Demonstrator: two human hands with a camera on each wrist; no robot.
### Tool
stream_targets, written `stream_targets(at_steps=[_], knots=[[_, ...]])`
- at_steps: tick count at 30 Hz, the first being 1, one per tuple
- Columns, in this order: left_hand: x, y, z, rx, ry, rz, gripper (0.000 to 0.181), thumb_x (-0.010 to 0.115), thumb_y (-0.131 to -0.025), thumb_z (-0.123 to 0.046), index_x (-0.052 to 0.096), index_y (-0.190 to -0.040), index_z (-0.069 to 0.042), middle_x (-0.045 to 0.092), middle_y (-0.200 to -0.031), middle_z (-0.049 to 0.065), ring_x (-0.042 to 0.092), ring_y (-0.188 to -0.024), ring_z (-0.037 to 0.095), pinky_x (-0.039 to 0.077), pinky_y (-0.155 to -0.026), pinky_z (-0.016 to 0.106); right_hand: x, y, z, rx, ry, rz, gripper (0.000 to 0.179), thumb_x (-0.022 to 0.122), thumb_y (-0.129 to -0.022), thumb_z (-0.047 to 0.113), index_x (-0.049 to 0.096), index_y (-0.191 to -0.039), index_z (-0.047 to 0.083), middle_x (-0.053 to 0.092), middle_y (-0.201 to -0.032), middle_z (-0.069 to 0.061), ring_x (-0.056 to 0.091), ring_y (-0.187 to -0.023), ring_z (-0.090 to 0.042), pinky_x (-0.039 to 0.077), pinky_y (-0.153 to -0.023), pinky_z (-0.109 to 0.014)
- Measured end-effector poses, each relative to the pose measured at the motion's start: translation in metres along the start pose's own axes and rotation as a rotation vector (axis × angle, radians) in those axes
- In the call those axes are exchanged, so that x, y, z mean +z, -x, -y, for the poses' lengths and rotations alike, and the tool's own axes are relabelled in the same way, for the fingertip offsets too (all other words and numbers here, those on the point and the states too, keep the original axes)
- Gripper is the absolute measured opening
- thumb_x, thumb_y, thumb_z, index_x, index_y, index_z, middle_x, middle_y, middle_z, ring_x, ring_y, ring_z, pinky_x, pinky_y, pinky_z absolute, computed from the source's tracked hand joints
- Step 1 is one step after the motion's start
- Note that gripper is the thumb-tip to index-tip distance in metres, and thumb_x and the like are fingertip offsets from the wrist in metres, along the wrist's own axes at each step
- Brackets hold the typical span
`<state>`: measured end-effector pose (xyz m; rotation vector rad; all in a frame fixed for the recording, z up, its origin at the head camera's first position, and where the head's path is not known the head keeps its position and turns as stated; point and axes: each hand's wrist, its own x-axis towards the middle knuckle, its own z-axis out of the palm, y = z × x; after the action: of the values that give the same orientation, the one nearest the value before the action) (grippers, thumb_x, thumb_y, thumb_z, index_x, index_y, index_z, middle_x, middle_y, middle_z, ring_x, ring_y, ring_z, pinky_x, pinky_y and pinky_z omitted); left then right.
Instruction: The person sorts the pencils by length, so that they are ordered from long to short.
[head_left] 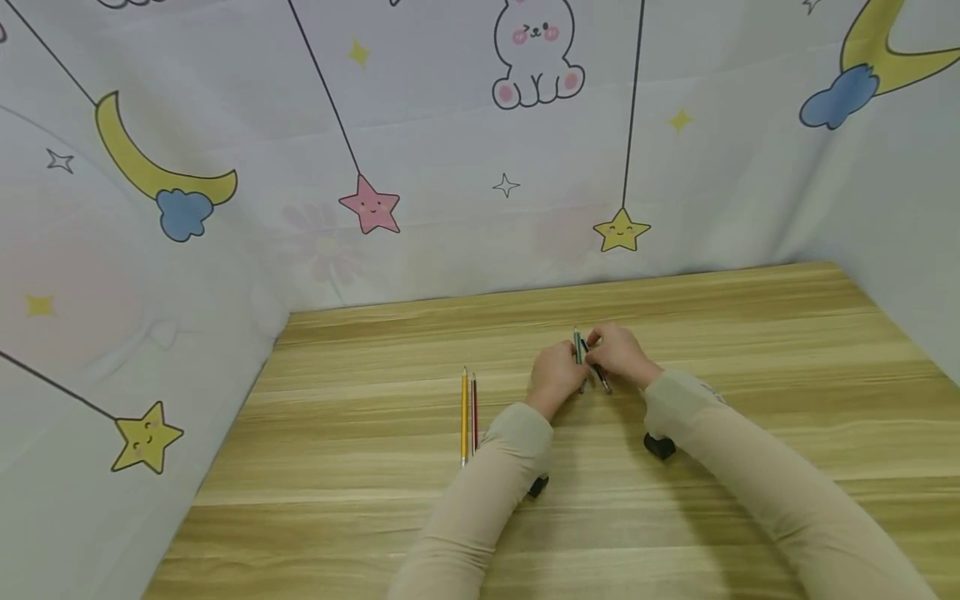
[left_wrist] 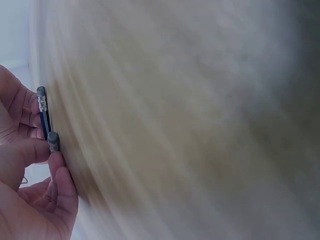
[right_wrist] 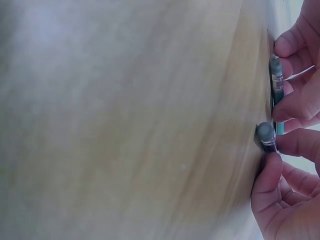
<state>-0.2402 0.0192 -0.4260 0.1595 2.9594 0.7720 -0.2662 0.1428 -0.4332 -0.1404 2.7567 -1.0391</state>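
In the head view both hands meet over the table, right of the middle. My left hand (head_left: pixel 553 377) pinches a green pencil (head_left: pixel 577 343) between thumb and fingers; its grey eraser end (left_wrist: pixel 53 140) pokes out of the grip in the left wrist view. Beside it, my right hand (head_left: pixel 619 353) pinches a dark pencil (head_left: pixel 603 381), whose eraser (right_wrist: pixel 266 131) shows between thumb and forefinger in the right wrist view. The two pencils lie close together, the dark one slanted against the green one, both low over the tabletop.
Left of the hands, a yellow pencil (head_left: pixel 464 417) and a dark red pencil (head_left: pixel 474 408) lie side by side on the wood-grain table (head_left: pixel 360 417), tips pointing away. A patterned cloth (head_left: pixel 450 150) with stars and moons hangs behind the table's far edge.
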Motion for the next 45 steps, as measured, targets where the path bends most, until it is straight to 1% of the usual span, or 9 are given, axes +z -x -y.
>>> stream_targets(at_steps=[5,8,13,19,22,27,32,39,45], knots=[[-0.001,0.0,0.001,0.023,0.037,0.003,0.014,0.065,-0.076,-0.023,0.058,-0.073,-0.011,0.05,-0.058,-0.003,0.044,-0.05,0.01,0.032,-0.043,0.02,-0.001,0.002,0.0,-0.031,-0.015,-0.001,0.025,0.055,-0.08,0.006,0.055,-0.102,-0.007,0.06,-0.08,-0.017,0.05,-0.047,-0.01,0.043,-0.043,-0.021],[-0.002,-0.001,0.003,0.041,0.049,0.015,0.015,0.063,-0.078,-0.024,0.061,-0.08,-0.009,0.056,-0.062,-0.001,0.046,-0.052,0.01,0.033,-0.044,0.019,-0.002,0.003,0.001,-0.037,-0.037,-0.004,0.023,0.056,-0.081,0.007,0.056,-0.1,-0.007,0.06,-0.079,-0.017,0.05,-0.045,-0.01,0.044,-0.043,-0.022],[-0.005,-0.003,0.006,0.07,0.057,0.019,0.024,0.061,-0.08,-0.027,0.065,-0.094,-0.007,0.066,-0.078,0.002,0.054,-0.063,0.012,0.039,-0.05,0.019,-0.005,0.005,0.003,-0.022,-0.076,-0.003,0.024,0.055,-0.082,0.01,0.055,-0.1,-0.006,0.06,-0.066,-0.009,0.048,-0.043,-0.009,0.042,-0.042,-0.022],[-0.012,-0.004,0.006,0.044,0.137,0.045,0.031,0.06,-0.081,-0.025,0.061,-0.107,-0.008,0.068,-0.086,0.002,0.059,-0.073,0.012,0.043,-0.058,0.021,-0.009,0.008,0.009,-0.024,-0.128,-0.022,0.028,0.053,-0.082,0.014,0.052,-0.104,-0.003,0.053,-0.056,-0.001,0.045,-0.041,-0.009,0.038,-0.041,-0.023],[-0.017,-0.004,0.006,0.035,0.179,0.059,0.03,0.06,-0.081,-0.023,0.06,-0.107,-0.008,0.068,-0.083,0.002,0.059,-0.07,0.011,0.043,-0.056,0.021,-0.011,0.01,0.011,-0.041,-0.148,-0.037,0.028,0.051,-0.082,0.012,0.05,-0.105,-0.004,0.05,-0.053,0.001,0.043,-0.04,-0.009,0.037,-0.041,-0.023],[-0.023,-0.002,0.005,0.052,0.201,0.057,0.028,0.06,-0.081,-0.021,0.061,-0.105,-0.007,0.069,-0.087,0.004,0.062,-0.076,0.012,0.045,-0.06,0.021,-0.015,0.014,0.015,-0.051,-0.201,-0.05,0.028,0.048,-0.082,0.01,0.049,-0.107,-0.004,0.046,-0.05,0.001,0.041,-0.039,-0.009,0.037,-0.042,-0.024],[-0.03,-0.001,0.007,0.061,0.237,0.084,0.026,0.061,-0.08,-0.018,0.059,-0.104,-0.006,0.069,-0.085,0.004,0.064,-0.071,0.012,0.047,-0.062,0.02,-0.016,0.016,0.018,-0.043,-0.246,-0.055,0.03,0.047,-0.083,0.008,0.047,-0.109,-0.005,0.051,-0.057,-0.002,0.043,-0.042,-0.009,0.044,-0.046,-0.027],[-0.043,0.001,0.011,0.017,0.363,0.162,0.028,0.059,-0.081,-0.011,0.053,-0.108,-0.003,0.067,-0.09,0.01,0.064,-0.059,0.013,0.049,-0.052,0.019,-0.017,0.022,0.027,-0.023,-0.342,-0.043,0.031,0.045,-0.085,0.007,0.045,-0.114,-0.004,0.058,-0.083,-0.017,0.051,-0.05,-0.011,0.05,-0.053,-0.032],[-0.054,0.006,0.017,0.006,0.434,0.183,0.028,0.058,-0.08,-0.004,0.052,-0.107,-0.001,0.066,-0.09,0.013,0.063,-0.058,0.014,0.051,-0.052,0.021,-0.016,0.03,0.035,-0.014,-0.42,-0.013,0.032,0.046,-0.085,0.004,0.044,-0.116,-0.004,0.054,-0.075,-0.008,0.048,-0.049,-0.008,0.048,-0.049,-0.026]])
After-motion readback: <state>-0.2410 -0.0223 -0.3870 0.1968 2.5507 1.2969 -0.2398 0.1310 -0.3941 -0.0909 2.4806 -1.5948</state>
